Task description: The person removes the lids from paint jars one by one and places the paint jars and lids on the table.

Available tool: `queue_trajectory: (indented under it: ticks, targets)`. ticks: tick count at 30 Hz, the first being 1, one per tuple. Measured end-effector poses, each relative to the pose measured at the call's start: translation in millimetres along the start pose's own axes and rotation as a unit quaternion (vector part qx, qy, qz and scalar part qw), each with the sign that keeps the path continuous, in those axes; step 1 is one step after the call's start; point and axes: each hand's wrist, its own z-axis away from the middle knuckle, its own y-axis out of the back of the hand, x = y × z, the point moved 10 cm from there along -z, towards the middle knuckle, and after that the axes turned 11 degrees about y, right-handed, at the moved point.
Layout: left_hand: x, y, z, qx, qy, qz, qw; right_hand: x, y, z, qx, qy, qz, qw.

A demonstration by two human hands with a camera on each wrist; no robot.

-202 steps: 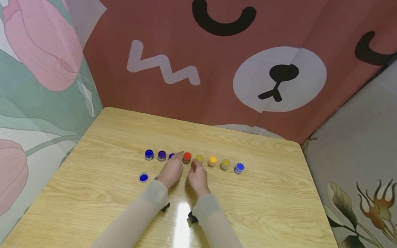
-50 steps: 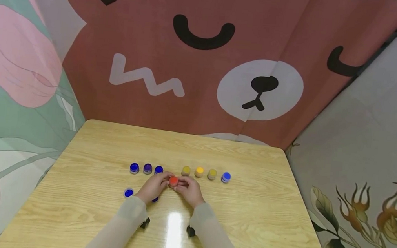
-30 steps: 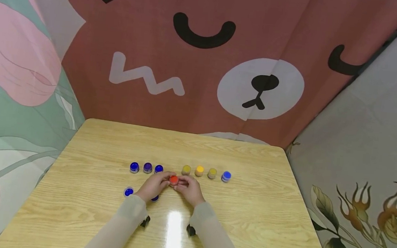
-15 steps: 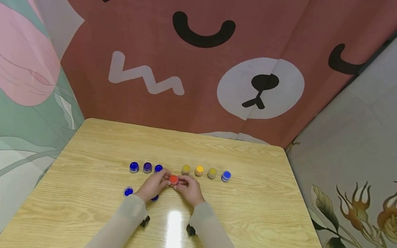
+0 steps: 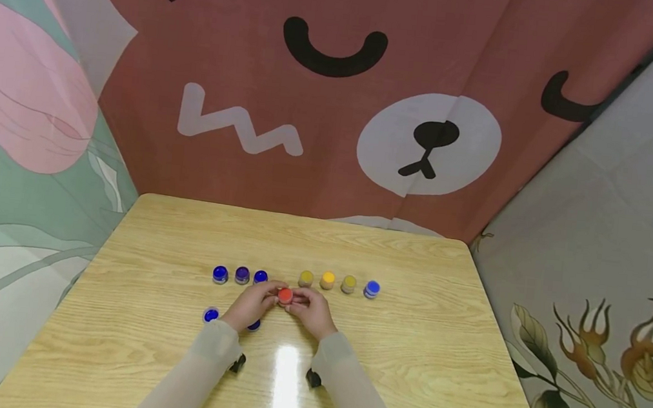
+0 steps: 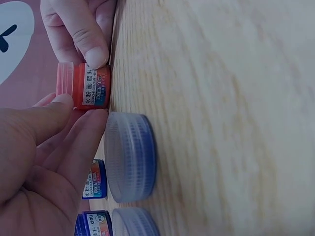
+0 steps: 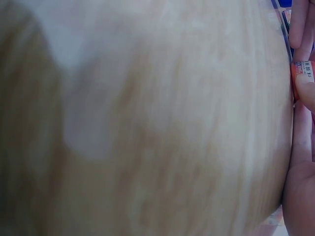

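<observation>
A small red gouache paint jar (image 5: 285, 296) with a translucent screw lid (image 6: 64, 81) is held between both hands, close to the table. My left hand (image 5: 249, 306) grips it from the left, thumb on the lid. From the other side my right hand (image 5: 313, 314) pinches the labelled body, as the left wrist view shows. Jar and right fingers sit at the right edge of the right wrist view. Just in front of my left hand lie a blue-stained lid (image 6: 130, 157) and a second lid (image 6: 135, 222); in the head view that hand partly covers the row of lids.
Behind the hands, left of the gap, stand a dark blue jar (image 5: 220, 274), a purple jar (image 5: 242, 275) and a blue jar (image 5: 260, 277). Rightward stand an olive jar (image 5: 306, 278), an orange-yellow jar (image 5: 328, 280), another olive jar (image 5: 348, 284) and a lighter blue jar (image 5: 372, 289).
Several seconds ago the red jar stood in the row, with the hands apart on either side. Since then it has come toward me, into both hands. Over the last second little has moved.
</observation>
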Motion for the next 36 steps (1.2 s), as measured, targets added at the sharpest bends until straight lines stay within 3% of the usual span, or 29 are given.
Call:
queue_trajectory:
  ticks: [11, 19, 31, 36]
  targets:
    - [-1.2, 1.0, -1.7, 0.005, 0.012, 0.017, 0.9998, -0.8, 0.0, -0.6, 0.000, -0.004, 0.004, 1.000]
    - [6.2, 0.8, 3.6, 0.014, -0.035, -0.019, 0.9991, -3.7, 1.5, 1.2, 0.009, 0.009, 0.009, 1.000]
    - [3.3, -0.8, 0.8, 0.014, -0.006, -0.009, 0.9998, 1.5, -0.2, -0.1, 0.001, 0.006, 0.012, 1.000]
    - [4.7, -0.9, 1.9, 0.018, -0.012, -0.011, 0.9997, 1.9, 0.0, -0.2, 0.004, 0.012, 0.018, 1.000]
